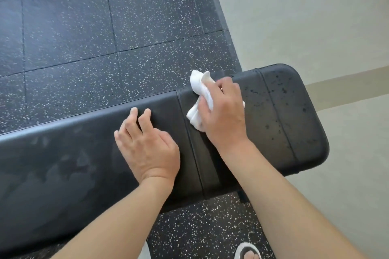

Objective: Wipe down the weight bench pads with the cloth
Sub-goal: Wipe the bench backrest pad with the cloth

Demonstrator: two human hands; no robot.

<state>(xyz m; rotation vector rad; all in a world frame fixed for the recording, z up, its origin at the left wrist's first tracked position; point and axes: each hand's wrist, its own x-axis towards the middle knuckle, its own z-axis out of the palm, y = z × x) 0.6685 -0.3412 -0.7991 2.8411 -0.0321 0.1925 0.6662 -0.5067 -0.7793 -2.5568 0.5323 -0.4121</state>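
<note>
The bench pads look like smooth black vinyl with a dull sheen, speckled with wet droplets at the short end; the cloth is soft, white and crumpled; the floor tiles are matt, flecked dark rubber

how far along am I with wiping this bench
Roughly midway, at a guess. The long pad shows smeary wipe marks, so it looks done. Your right hand presses the cloth on the short pad near the seam; your left hand braces. Droplets at its far end remain.
</note>
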